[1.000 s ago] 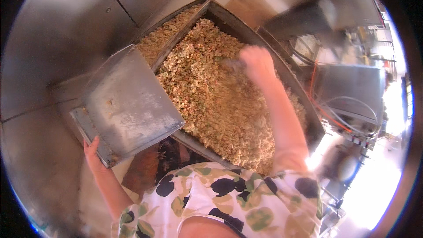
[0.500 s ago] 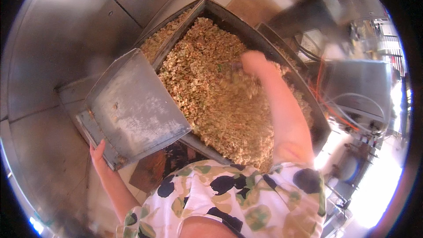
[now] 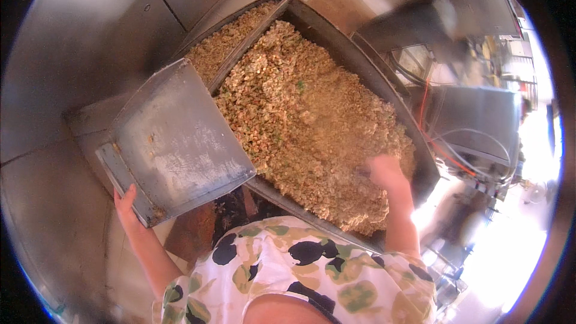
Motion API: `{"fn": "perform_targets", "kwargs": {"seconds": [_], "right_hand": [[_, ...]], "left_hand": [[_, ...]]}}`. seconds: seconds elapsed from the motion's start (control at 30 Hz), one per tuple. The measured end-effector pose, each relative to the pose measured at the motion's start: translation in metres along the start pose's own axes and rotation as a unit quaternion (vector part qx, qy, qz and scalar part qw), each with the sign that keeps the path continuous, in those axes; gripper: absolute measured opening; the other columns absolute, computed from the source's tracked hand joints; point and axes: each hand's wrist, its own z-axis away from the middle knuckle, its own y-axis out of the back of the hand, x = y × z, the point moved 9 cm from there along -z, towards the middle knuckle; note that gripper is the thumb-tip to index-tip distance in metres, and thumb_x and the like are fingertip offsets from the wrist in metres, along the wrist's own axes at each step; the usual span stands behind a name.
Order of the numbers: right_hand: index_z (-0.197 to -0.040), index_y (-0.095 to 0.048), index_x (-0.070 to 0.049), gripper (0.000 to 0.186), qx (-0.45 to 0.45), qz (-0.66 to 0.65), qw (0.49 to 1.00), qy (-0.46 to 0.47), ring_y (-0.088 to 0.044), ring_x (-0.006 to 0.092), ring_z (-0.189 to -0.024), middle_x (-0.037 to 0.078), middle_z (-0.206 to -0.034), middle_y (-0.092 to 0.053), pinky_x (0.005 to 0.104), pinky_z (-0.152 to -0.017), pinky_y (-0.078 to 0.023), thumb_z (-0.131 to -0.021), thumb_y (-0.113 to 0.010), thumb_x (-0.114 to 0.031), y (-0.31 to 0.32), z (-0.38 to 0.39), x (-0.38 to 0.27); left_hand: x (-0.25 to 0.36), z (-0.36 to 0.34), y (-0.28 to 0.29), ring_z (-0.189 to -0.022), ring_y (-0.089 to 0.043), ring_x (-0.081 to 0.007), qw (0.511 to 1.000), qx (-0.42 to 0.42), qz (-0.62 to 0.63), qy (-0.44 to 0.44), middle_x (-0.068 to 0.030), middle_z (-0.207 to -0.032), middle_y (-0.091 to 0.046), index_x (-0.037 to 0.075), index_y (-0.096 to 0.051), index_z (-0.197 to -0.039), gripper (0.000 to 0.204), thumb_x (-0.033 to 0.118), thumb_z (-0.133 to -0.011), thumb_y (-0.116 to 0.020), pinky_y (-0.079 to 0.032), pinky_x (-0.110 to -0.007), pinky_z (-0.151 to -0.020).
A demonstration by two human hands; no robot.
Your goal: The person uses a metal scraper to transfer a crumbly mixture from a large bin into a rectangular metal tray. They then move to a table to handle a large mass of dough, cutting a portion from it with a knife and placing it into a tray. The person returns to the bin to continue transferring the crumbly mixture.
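Observation:
My left hand (image 3: 125, 198) grips the outer edge of a flat grey metal tray (image 3: 186, 138), thumb on top and fingers mostly hidden beneath. The tray has a raised rim and pale powdery smears, and its right side overlaps the near-left edge of a large dark metal bin (image 3: 354, 60). A heaped crumbly mix (image 3: 270, 90) of tan flakes with reddish and green bits fills the bin. Down at the mix in the right part of the bin is my right hand (image 3: 389, 173), its fingers curled. Something small and dark shows at the fingertips, too blurred to name.
More mix lies in a narrow section behind a metal divider (image 3: 252, 39). Large metal panels (image 3: 78, 42) stand at left. A brown board (image 3: 339, 6) lies beyond the bin. To the right are a metal box (image 3: 474, 114), an orange cord (image 3: 441, 149) and a pale hose.
My right hand has come from the bin's far side toward me, across the mix. The tray remains in my left hand and has shifted slightly left in view.

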Motion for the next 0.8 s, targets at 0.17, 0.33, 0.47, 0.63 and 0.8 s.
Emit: {"fn": "perform_targets", "kwargs": {"seconds": [0.17, 0.33, 0.47, 0.63, 0.8], "right_hand": [[-0.088, -0.059, -0.006, 0.011, 0.254, -0.130, 0.954, 0.089, -0.060, 0.0307, -0.086, 0.012, -0.084, -0.061, 0.0399, -0.079, -0.049, -0.077, -0.060, -0.003, 0.141, -0.065, -0.086], [-0.092, -0.064, -0.014, 0.012, 0.169, -0.139, 0.965, 0.141, -0.062, 0.0176, -0.080, 0.004, -0.086, -0.065, 0.0319, -0.067, -0.053, -0.085, -0.057, -0.007, 0.184, -0.170, -0.232], [-0.092, -0.071, -0.008, 0.015, 0.158, 0.018, 0.951, 0.264, -0.067, 0.0240, -0.082, 0.009, -0.091, -0.069, 0.0361, -0.065, -0.055, -0.082, -0.060, -0.010, 0.150, -0.187, -0.312], [-0.085, -0.071, -0.008, 0.018, 0.114, 0.042, 0.939, 0.321, -0.067, 0.0276, -0.080, 0.011, -0.085, -0.068, 0.0407, -0.062, -0.053, -0.071, -0.061, -0.010, 0.131, -0.168, -0.320], [-0.081, -0.071, -0.010, 0.016, 0.028, 0.037, 0.933, 0.357, -0.066, 0.0301, -0.077, 0.011, -0.078, -0.068, 0.0412, -0.061, -0.052, -0.068, -0.063, -0.011, 0.082, -0.143, -0.294]], "left_hand": [[-0.002, -0.006, 0.024, -0.100, -0.056, -0.0258, 1.000, 0.022, 0.019, 0.001, -0.0129, -0.114, -0.056, -0.001, -0.045, -0.128, 0.057, 0.009, -0.075, -0.064, -0.045, -0.037, -0.087], [0.010, 0.011, 0.034, -0.102, -0.056, -0.0267, 0.998, 0.065, 0.013, -0.007, -0.0130, -0.116, -0.055, 0.000, -0.044, -0.130, 0.059, 0.009, -0.075, -0.064, -0.046, -0.038, -0.087], [0.018, 0.025, 0.041, -0.103, -0.057, -0.0276, 0.996, 0.078, 0.027, -0.027, -0.0134, -0.116, -0.056, 0.000, -0.044, -0.130, 0.058, 0.007, -0.076, -0.064, -0.047, -0.039, -0.087], [0.019, 0.026, 0.052, -0.101, -0.058, -0.0281, 0.996, 0.068, 0.048, -0.032, -0.0144, -0.114, -0.057, 0.000, -0.043, -0.130, 0.058, 0.005, -0.076, -0.063, -0.048, -0.040, -0.086], [0.021, 0.028, 0.044, -0.099, -0.058, -0.0280, 0.997, 0.051, 0.038, -0.037, -0.0147, -0.112, -0.057, -0.001, -0.043, -0.130, 0.058, 0.006, -0.075, -0.062, -0.048, -0.039, -0.085]]}}
